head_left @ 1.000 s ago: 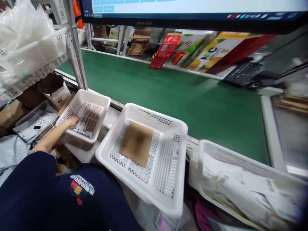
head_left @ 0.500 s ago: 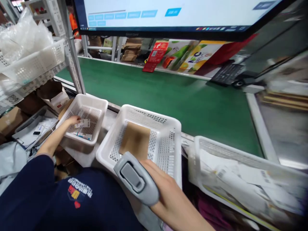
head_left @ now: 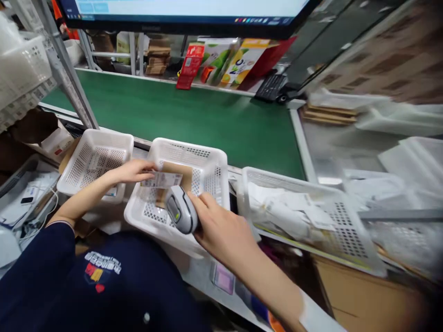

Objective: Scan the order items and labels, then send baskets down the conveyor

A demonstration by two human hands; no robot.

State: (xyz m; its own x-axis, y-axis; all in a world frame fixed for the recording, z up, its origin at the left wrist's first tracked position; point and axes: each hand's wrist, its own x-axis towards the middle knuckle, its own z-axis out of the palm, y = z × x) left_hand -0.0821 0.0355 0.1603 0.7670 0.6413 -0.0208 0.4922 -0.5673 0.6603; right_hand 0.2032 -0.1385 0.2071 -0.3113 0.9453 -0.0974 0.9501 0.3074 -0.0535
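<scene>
My left hand [head_left: 129, 171] holds a small white printed label [head_left: 162, 179] over the middle white basket [head_left: 214, 162], which has a brown cardboard piece [head_left: 175, 169] lying in it. My right hand [head_left: 216, 228] grips a grey handheld scanner [head_left: 180, 210], its head pointing toward the label from just below it. A smaller white basket [head_left: 93, 143] with a few labels in it stands to the left of the middle one.
A green conveyor belt [head_left: 180, 113] runs behind the baskets. A third white basket [head_left: 332, 216] full of papers stands at the right. A monitor [head_left: 180, 14] hangs overhead, colourful boxes [head_left: 228, 60] and a keyboard [head_left: 272, 86] beyond the belt. Metal shelf post [head_left: 65, 69] at left.
My left hand lifted a label out of the left basket and carried it right, over the middle basket. My right hand came into view with the scanner and brought it up to the label.
</scene>
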